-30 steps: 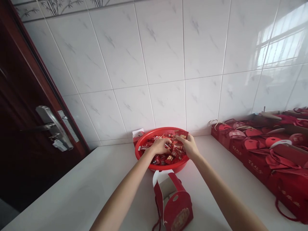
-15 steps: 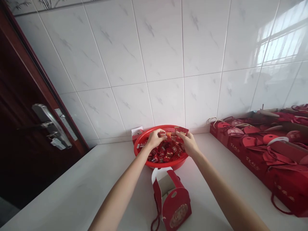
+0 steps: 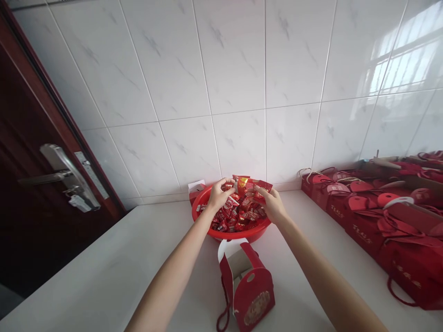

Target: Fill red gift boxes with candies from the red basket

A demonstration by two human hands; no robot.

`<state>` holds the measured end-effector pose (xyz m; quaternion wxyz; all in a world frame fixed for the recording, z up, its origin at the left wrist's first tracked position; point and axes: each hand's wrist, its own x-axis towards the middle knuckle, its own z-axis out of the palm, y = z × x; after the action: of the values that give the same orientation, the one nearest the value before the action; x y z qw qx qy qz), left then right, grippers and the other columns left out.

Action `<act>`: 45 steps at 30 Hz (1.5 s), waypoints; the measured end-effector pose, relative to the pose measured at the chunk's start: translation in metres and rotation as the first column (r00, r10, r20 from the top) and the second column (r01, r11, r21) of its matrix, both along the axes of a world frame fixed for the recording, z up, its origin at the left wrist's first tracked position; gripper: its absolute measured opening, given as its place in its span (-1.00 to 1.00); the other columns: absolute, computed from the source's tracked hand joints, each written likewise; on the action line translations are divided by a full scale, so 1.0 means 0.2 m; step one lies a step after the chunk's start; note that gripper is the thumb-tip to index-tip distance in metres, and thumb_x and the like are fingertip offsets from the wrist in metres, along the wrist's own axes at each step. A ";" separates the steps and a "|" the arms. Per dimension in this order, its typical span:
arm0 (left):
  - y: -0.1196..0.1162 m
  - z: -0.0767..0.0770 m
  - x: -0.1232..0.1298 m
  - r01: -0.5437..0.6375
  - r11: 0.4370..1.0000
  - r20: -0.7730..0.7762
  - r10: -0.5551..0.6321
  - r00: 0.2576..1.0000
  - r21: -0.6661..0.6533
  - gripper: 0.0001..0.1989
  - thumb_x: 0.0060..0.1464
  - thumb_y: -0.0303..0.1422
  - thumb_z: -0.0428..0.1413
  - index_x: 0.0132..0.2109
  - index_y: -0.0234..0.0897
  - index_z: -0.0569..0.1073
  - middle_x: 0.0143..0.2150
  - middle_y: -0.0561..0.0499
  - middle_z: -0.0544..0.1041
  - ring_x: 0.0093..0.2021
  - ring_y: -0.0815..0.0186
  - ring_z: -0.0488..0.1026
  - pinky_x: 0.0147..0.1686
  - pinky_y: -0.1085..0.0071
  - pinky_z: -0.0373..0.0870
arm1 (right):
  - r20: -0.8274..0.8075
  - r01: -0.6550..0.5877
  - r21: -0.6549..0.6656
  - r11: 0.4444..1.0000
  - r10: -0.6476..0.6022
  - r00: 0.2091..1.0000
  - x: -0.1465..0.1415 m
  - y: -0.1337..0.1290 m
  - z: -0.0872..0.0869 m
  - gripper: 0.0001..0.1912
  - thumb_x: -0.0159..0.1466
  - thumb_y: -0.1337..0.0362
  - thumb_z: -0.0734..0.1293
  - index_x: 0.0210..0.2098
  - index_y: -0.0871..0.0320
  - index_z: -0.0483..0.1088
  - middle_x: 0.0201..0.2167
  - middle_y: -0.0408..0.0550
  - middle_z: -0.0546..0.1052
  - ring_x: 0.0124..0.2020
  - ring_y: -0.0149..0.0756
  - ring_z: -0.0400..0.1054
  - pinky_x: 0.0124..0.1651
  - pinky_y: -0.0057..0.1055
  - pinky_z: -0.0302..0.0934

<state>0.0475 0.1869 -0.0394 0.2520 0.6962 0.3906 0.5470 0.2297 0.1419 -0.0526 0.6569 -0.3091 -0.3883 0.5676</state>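
Both hands are over the red plastic basket (image 3: pixel 196 226), with a shiny red-and-gold packet (image 3: pixel 243 182) up at its back rim, long axis running crosswise and right end dipping slightly. The left hand (image 3: pixel 218 195) comes in above the basket's left side, fingers curled, fingertips at the packet's left edge; whether they pinch it, I cannot tell. Over the basket's right side, the right hand (image 3: pixel 271 203) has thumb and fingers closed on a red wrapper (image 3: pixel 265 186), knuckles outward, forearm slanting in from the near right. Below them, a heap of red wrapped sweets (image 3: pixel 238 216) fills the basket. Just in front of it stands an open red gift box (image 3: pixel 254 299), long axis pointing towards the basket, emblem end turned away from it, something pale inside. Right of the basket, red gift boxes (image 3: pixel 360 230) crowd together; a small red-and-white box (image 3: pixel 196 186) peeks out behind its left rim.
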 end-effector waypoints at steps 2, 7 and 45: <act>0.00 0.00 0.00 0.013 1.000 -0.003 -0.013 1.000 0.002 -0.86 -0.12 -0.40 0.18 -0.31 -0.25 0.51 -0.20 -0.03 0.61 -0.08 0.16 0.54 0.03 0.23 0.40 | 0.004 0.000 0.001 1.000 0.000 1.000 0.00 0.00 0.00 -0.69 -0.03 0.11 0.55 -0.39 0.16 0.52 -0.35 -0.01 0.64 -0.26 -0.13 0.57 -0.21 -0.28 0.46; 0.00 0.00 0.01 0.038 0.999 -0.005 -0.038 0.999 -0.001 -0.88 -0.13 -0.37 0.18 -0.34 -0.26 0.51 -0.26 -0.01 0.60 -0.15 0.19 0.52 -0.03 0.25 0.42 | 0.009 0.015 -0.024 1.000 -0.015 1.000 0.00 0.00 0.00 -0.69 -0.03 0.11 0.55 -0.38 0.15 0.50 -0.35 -0.02 0.64 -0.26 -0.13 0.56 -0.28 -0.32 0.45; -0.01 0.02 0.02 0.115 0.988 -0.001 -0.116 0.993 -0.103 -0.71 0.07 -0.11 0.10 -0.37 -0.15 0.62 -0.30 -0.02 0.66 -0.06 0.03 0.55 0.03 0.15 0.47 | 0.022 -0.032 0.057 0.998 0.031 0.999 0.00 -0.01 -0.01 -0.54 -0.05 -0.02 0.58 -0.31 0.19 0.54 -0.42 -0.01 0.64 -0.42 -0.15 0.54 -0.37 -0.32 0.41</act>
<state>0.0521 0.1846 -0.0354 0.3174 0.7056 0.3783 0.5082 0.2289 0.1403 -0.0551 0.6523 -0.2897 -0.4163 0.5633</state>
